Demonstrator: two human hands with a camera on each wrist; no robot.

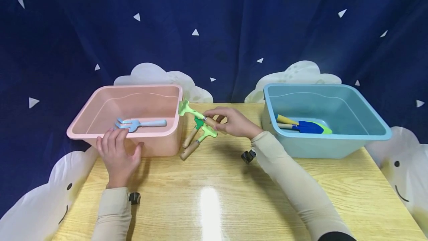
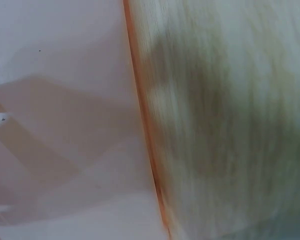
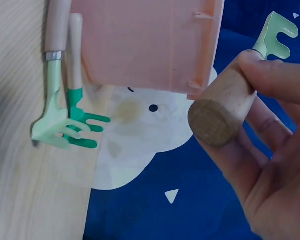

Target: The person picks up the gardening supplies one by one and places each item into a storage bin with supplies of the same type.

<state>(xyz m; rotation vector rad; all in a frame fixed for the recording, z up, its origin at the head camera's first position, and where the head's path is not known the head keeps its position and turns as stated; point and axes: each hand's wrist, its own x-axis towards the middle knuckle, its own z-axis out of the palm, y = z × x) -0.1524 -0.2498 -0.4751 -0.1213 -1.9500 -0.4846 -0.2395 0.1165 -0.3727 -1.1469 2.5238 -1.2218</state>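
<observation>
My right hand (image 1: 235, 122) pinches the wooden handle of a small light-green garden rake (image 1: 190, 109). The rake's head is at the right rim of the pink bin (image 1: 180, 122); whether they touch I cannot tell. In the right wrist view, the handle's round end (image 3: 215, 122) faces the camera between thumb and fingers. My left hand (image 1: 118, 155) holds the pink bin's front rim, fingers over the edge and thumb at the outer wall. Inside that bin lies a light-blue toy fork (image 1: 133, 124). Another light-green rake (image 1: 208, 131) and a dark-green rake (image 3: 80, 117) lie on the table beside the bin.
A blue bin (image 1: 317, 146) stands at the right, holding a blue shovel (image 1: 309, 127) and other handled tools, one yellow-handled. The wooden table (image 1: 180, 196) reaches a dark blue curtain (image 1: 220, 29) with white cloud shapes behind the bins.
</observation>
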